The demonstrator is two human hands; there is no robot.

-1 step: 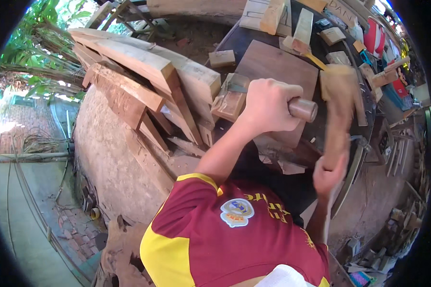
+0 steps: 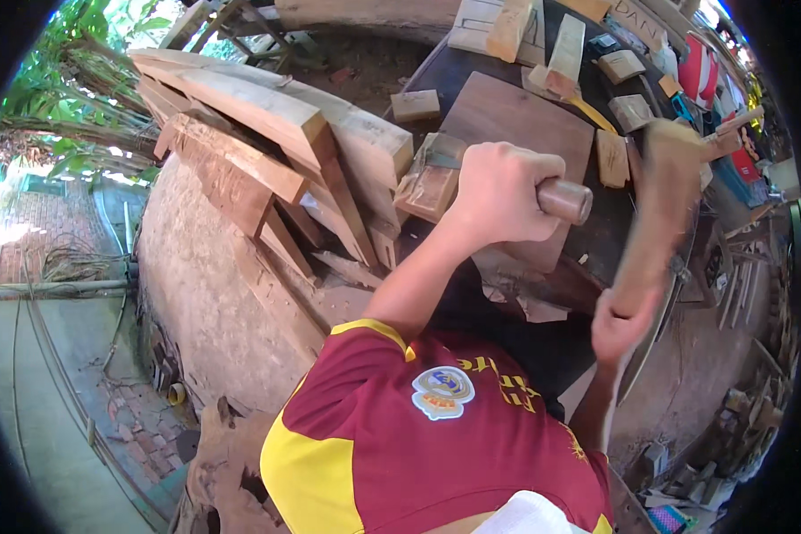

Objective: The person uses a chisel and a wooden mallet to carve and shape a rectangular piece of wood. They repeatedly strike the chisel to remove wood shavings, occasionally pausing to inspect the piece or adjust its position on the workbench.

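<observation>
My left hand (image 2: 507, 191) is wrapped round the wooden handle of a chisel (image 2: 568, 201), whose butt end sticks out to the right of my fist. A flat metal blade shows on the other side of the fist, over a small wooden block (image 2: 425, 194); whether its edge touches the wood I cannot tell. Lower right, my right hand (image 2: 623, 327) grips a wooden mallet (image 2: 663, 191), smeared by motion. The mallet is raised to the right of the chisel handle, apart from it. A broad brown board (image 2: 516, 116) lies beneath and beyond my left hand.
Long thick planks (image 2: 267, 111) lean at the left beside the block. Several wood offcuts lie on the dark bench, among them a small block (image 2: 611, 160) and a pale piece (image 2: 416, 105). A red and white object (image 2: 699, 71) stands far right. Scrap wood (image 2: 730, 427) is piled lower right.
My right hand and the mallet have swung to the right, farther from the chisel handle, uncovering a small block on the bench. My left hand and the chisel have hardly moved.
</observation>
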